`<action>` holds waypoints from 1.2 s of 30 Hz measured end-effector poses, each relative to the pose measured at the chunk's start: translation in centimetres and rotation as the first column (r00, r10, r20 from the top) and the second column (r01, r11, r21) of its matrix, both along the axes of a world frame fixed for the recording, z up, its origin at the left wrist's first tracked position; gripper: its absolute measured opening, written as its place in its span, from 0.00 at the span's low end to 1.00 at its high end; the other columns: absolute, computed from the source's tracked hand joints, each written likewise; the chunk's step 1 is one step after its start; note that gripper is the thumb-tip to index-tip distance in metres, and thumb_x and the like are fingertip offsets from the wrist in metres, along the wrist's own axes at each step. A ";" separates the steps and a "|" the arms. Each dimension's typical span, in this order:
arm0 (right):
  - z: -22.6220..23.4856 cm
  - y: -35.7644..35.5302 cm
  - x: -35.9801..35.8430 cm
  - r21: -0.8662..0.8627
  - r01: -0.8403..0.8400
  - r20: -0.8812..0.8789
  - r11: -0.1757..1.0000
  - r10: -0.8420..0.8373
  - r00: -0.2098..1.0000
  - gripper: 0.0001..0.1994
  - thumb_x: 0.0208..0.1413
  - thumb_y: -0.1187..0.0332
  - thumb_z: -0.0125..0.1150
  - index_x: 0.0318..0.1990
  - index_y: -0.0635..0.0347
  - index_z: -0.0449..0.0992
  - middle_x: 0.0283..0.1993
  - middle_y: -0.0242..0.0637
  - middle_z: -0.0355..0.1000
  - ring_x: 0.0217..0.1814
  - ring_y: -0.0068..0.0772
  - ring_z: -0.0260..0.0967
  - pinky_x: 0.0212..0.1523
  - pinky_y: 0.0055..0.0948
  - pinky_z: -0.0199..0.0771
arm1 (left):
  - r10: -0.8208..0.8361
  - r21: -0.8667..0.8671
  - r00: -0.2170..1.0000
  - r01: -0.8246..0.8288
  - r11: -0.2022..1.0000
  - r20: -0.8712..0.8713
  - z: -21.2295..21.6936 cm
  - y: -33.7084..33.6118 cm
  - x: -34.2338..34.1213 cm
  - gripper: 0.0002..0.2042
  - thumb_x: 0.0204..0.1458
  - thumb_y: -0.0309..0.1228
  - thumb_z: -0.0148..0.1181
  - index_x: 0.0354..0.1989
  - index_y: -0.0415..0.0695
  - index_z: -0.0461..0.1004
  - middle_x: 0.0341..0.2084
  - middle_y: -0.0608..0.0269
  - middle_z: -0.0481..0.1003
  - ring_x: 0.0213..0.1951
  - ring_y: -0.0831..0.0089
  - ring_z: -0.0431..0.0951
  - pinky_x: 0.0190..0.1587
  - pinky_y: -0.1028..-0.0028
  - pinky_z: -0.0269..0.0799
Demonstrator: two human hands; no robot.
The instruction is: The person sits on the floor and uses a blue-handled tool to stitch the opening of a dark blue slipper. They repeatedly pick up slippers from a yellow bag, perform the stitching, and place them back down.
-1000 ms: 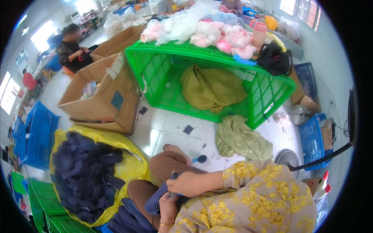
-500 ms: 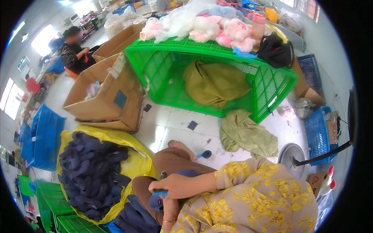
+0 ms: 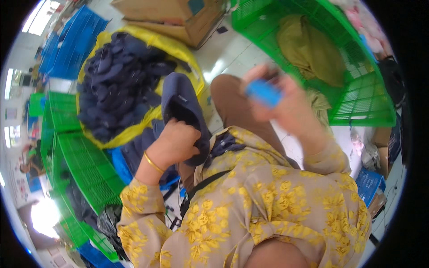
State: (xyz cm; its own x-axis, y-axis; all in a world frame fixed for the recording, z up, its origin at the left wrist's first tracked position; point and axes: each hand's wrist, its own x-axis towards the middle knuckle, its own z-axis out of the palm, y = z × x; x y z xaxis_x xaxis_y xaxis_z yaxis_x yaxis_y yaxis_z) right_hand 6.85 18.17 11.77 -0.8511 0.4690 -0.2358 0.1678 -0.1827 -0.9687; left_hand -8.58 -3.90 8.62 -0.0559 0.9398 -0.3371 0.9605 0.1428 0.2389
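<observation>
Above my lap, my left hand (image 3: 175, 142) is closed on a navy cap (image 3: 182, 96), its fingers inside the hollow opening. The cap has a rounded end pointing away from me and a small pale mark. Off to the right, my right hand (image 3: 286, 100) is raised, smeared by motion, and wrapped round a small blue-wrapped tool (image 3: 264, 93). A dark end of that tool shows above the fingers; its exact kind is too blurred to tell. Beside my left knee, a yellow sack (image 3: 190, 58) holds a heap of similar navy pieces (image 3: 117, 78). More navy pieces (image 3: 139, 147) lie by my left wrist.
A large green crate (image 3: 371, 105) lies on its side at the right, with an olive cloth (image 3: 313, 51) inside. Cardboard boxes (image 3: 165, 11) stand at the top. Green crates (image 3: 89, 167) and a blue crate (image 3: 76, 47) line the left side. My knee (image 3: 230, 98) lies between the hands.
The view has swung to the left and down. My hands, close together over my lap before, are now apart: the right one with the tool has moved right, and the left holds the cap up.
</observation>
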 end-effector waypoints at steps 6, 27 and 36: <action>4.5 13.4 4.4 -0.284 -0.280 -0.681 0.917 0.012 0.732 0.16 0.68 0.71 0.44 0.58 0.72 0.61 0.26 0.24 0.49 0.22 0.14 0.42 0.23 0.14 0.45 | 0.129 -0.023 0.979 -0.127 0.992 0.155 -2.5 -4.0 1.2 0.11 0.40 0.38 0.67 0.23 0.44 0.76 0.25 0.59 0.74 0.36 0.60 0.74 0.43 0.64 0.64; -10.3 -8.5 -4.3 0.309 -0.756 0.174 0.577 0.747 0.642 0.08 0.55 0.73 0.58 0.43 0.60 0.77 0.35 0.44 0.77 0.34 0.39 0.74 0.37 0.31 0.72 | 0.693 0.499 0.671 -0.710 0.497 0.264 -7.4 -8.2 8.7 0.16 0.37 0.30 0.72 0.33 0.40 0.74 0.27 0.58 0.69 0.32 0.59 0.72 0.35 0.65 0.68; -9.8 -7.9 -4.9 0.284 -0.889 0.277 0.359 0.857 0.434 0.19 0.41 0.84 0.52 0.42 0.61 0.77 0.33 0.44 0.75 0.34 0.41 0.74 0.39 0.31 0.72 | 0.648 0.270 0.528 -0.845 0.461 0.548 -7.5 -8.8 8.3 0.10 0.40 0.21 0.67 0.32 0.41 0.76 0.23 0.59 0.68 0.29 0.63 0.68 0.32 0.70 0.64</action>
State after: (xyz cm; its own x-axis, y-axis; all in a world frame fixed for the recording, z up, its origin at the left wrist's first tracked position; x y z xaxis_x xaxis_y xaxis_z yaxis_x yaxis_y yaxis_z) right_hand 1.98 10.32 1.94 -0.8207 -0.4739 -0.3192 0.0956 0.4368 -0.8945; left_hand -0.24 -12.68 1.09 -0.7980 0.6011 -0.0436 0.3684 0.5437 0.7541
